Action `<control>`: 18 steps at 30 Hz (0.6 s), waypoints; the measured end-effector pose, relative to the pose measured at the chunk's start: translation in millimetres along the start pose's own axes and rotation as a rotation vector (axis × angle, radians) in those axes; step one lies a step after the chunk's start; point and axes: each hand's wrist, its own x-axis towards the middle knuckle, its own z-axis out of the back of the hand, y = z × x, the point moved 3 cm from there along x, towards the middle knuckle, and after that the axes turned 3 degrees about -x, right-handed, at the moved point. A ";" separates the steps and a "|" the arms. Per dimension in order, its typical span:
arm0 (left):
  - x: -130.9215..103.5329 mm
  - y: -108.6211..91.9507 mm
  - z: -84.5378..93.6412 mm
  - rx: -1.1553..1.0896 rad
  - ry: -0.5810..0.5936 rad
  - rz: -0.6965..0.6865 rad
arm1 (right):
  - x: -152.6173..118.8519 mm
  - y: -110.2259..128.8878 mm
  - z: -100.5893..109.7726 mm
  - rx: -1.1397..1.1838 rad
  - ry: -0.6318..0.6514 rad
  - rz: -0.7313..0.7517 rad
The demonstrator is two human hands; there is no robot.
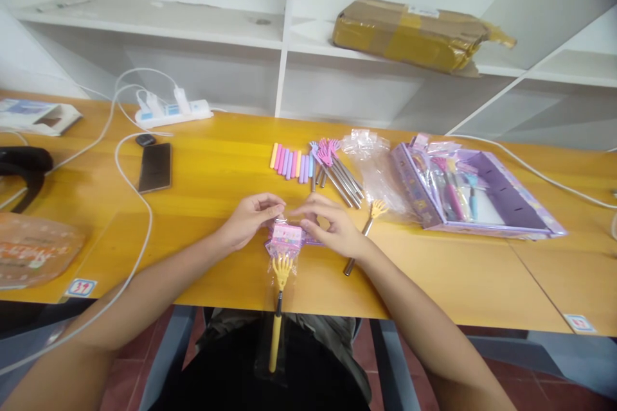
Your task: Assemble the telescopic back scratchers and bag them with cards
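A yellow back scratcher lies in a clear plastic bag, its claw end toward the table and its handle hanging over the front edge, in front of my body. A pink printed card covers the bag's top. My left hand pinches the bag's top edge by the card's upper left corner. Close to the card's upper right corner is my right hand, its fingers curved and thumb apart. A purple edge, perhaps more cards, shows under it. Beside my right wrist lies an unbagged yellow-headed back scratcher.
Behind my hands lie pastel handle tubes, several metal-shafted back scratchers and a pile of clear bags. A purple display box at the right holds bagged back scratchers. Leftward are a phone, a power strip and loose white cables.
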 end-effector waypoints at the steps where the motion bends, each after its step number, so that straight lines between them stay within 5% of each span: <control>1: -0.2 -0.5 -0.5 0.004 0.006 -0.003 | 0.2 -1.8 1.0 -0.007 -0.035 -0.029; 7: -1.0 0.0 -2.7 0.032 0.060 0.005 | 2.3 -9.2 -3.5 0.036 0.050 -0.102; 11: -2.9 3.9 -5.2 0.049 0.202 0.067 | 3.2 -7.0 -5.3 0.054 0.035 -0.096; 15: -7.8 3.9 -10.6 0.362 0.423 0.024 | 3.6 -6.4 -3.8 0.004 -0.025 -0.129; 18: -9.4 3.7 -12.1 0.543 0.485 -0.033 | 4.1 -6.5 -2.5 0.011 -0.037 -0.135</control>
